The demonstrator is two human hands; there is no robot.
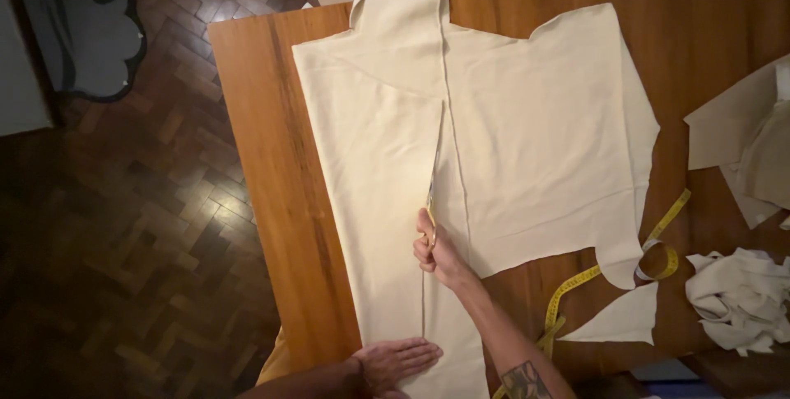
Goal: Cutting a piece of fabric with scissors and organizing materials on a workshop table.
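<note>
We are gripping what seem to be scissors [431, 201] in our right hand [434, 252], blades running straight ahead along the cream fabric [527, 136], while our nearer left hand [393, 361] is pressing flat, fingers spread.

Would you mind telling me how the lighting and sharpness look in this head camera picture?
In the head view the light is warm and dim: the cream fabric is the brightest area, the parquet floor falls into deep shadow, and the wooden table shows a soft sheen. The right hand on the scissors looks slightly soft; the left hand is evenly lit.
</note>
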